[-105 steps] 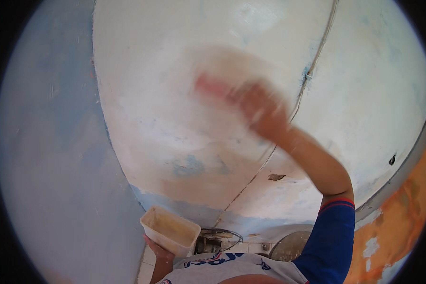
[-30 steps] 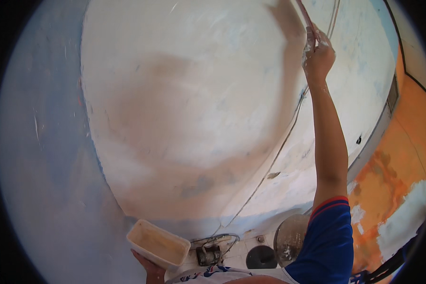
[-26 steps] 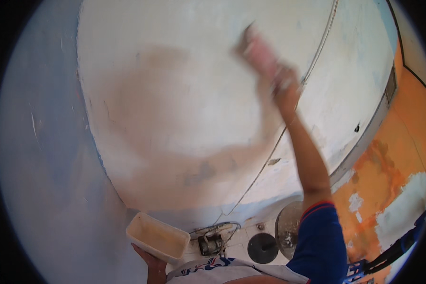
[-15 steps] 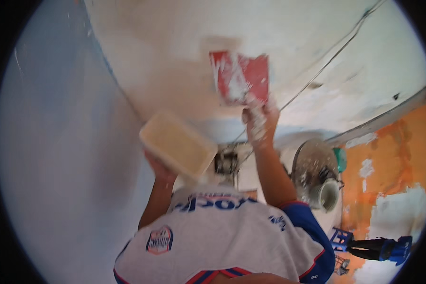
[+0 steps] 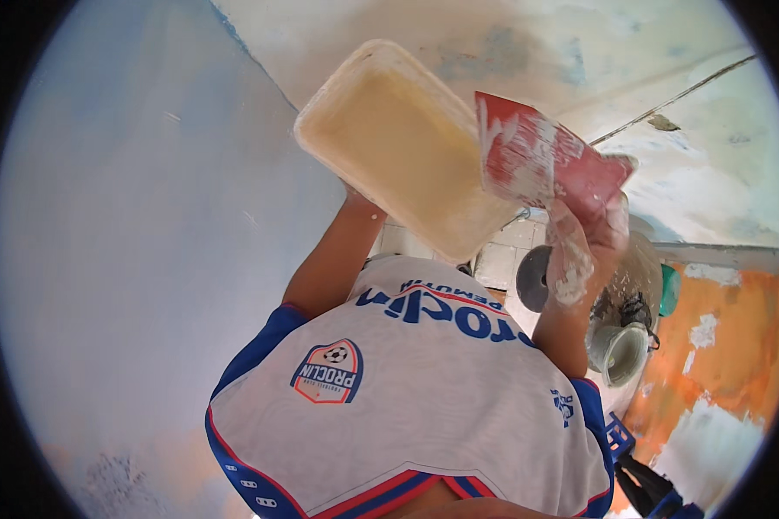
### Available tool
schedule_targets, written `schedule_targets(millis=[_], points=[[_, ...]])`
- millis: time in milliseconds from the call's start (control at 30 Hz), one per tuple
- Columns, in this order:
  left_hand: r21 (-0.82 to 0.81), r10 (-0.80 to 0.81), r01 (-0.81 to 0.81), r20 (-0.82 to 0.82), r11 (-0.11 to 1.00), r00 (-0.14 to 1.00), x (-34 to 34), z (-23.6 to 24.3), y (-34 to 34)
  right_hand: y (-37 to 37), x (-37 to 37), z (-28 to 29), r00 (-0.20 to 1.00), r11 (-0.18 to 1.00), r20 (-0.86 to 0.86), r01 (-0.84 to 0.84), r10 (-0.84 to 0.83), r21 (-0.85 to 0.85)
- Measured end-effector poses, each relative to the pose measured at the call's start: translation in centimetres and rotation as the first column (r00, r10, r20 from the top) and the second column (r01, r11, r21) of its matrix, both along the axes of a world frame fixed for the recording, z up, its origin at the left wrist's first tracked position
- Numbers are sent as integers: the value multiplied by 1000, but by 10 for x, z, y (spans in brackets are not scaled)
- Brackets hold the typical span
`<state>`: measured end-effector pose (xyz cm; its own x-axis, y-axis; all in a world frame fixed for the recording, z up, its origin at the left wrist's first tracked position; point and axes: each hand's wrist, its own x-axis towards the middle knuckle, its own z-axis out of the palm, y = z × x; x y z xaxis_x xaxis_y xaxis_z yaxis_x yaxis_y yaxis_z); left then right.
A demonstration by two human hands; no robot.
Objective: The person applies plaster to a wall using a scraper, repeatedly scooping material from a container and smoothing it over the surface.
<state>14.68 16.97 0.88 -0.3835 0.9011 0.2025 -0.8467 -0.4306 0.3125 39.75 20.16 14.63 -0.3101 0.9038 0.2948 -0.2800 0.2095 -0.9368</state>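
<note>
A whitish rectangular plastic tub (image 5: pixel 313 130) is tilted so that its cream-coloured inside faces me. I cannot tell how much paste is in it. My left hand (image 5: pixel 361 197) holds the tub from behind, with most of its fingers hidden. In my right hand (image 5: pixel 587 246) is a flat red putty spreader (image 5: pixel 571 160), smeared with white putty along its left part. White putty also coats the fingers and the back of that hand. The spreader's left edge overlaps the tub's right side in view; whether they touch I cannot tell.
A patchy bluish wall (image 5: pixel 156 225) runs down the left, meeting a pale patched surface (image 5: pixel 459 26) crossed by a dark cable-like line (image 5: pixel 675 102). Low on the right are a whitish bucket (image 5: pixel 623 356), a green container (image 5: pixel 669 290), a blue stool (image 5: pixel 617 435) and an orange wall (image 5: pixel 740 316).
The spreader has come away from the pale surface, moving right and turning, to the tub's right edge. My left hand has raised the tub up and to the right.
</note>
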Motion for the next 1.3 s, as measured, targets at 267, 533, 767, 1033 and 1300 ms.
schedule_targets(millis=[267,533,767,1033,1300], points=[[-25,210,-209,56,978,976,67,1,36,38,81,18,973,992,229,-53,25,119],[-44,422,-420,57,906,905,107,3,34,64,91,17,921,865,388,-229,44,445],[-31,585,-585,60,811,809,132,4,36,95,92,33,857,725,486,-443,171,527],[-28,715,-715,55,699,697,144,11,38,110,81,51,796,622,573,-552,195,556],[10,776,-779,85,627,626,151,17,30,108,77,52,805,565,528,-578,272,589]])
